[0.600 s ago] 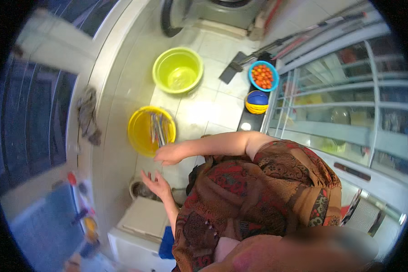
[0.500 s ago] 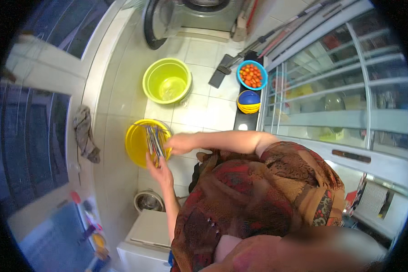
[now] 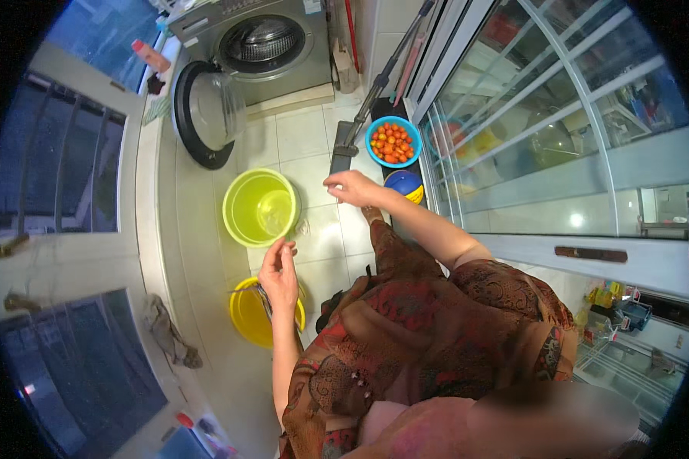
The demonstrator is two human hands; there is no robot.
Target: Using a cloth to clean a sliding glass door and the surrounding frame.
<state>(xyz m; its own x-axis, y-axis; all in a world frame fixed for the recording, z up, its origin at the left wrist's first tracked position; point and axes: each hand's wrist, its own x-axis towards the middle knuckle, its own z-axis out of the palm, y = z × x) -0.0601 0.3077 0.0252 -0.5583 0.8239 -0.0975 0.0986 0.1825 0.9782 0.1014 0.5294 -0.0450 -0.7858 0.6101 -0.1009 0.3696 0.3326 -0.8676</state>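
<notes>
My left hand [image 3: 279, 271] is raised above the yellow basin [image 3: 243, 321], partly hiding it and the long thin items inside. Its fingers are loosely curved and apart, with nothing visible in them. Farther forward and right, my right hand [image 3: 348, 189] hangs open and empty between the light green basin [image 3: 241, 210] and a blue bowl of small orange-red round produce [image 3: 390, 141]. The green basin looks almost empty, with perhaps some water at the bottom. Just beyond my right hand a blue-and-yellow ball [image 3: 402, 183] rests on a dark strip. My foot shows below that hand.
Ahead stands a washing machine [image 3: 260, 53] with its round door [image 3: 195, 115] swung open. A mop [image 3: 360, 122] leans beside the blue bowl. A gray rag [image 3: 168, 333] hangs on the left ledge. A barred glass sliding door [image 3: 551, 199] lines the right, doors with windows the left.
Both hands have left the yellow basin: the right moved forward and right, the left rose toward the green basin. The view shifted forward, showing more of the washing machine.
</notes>
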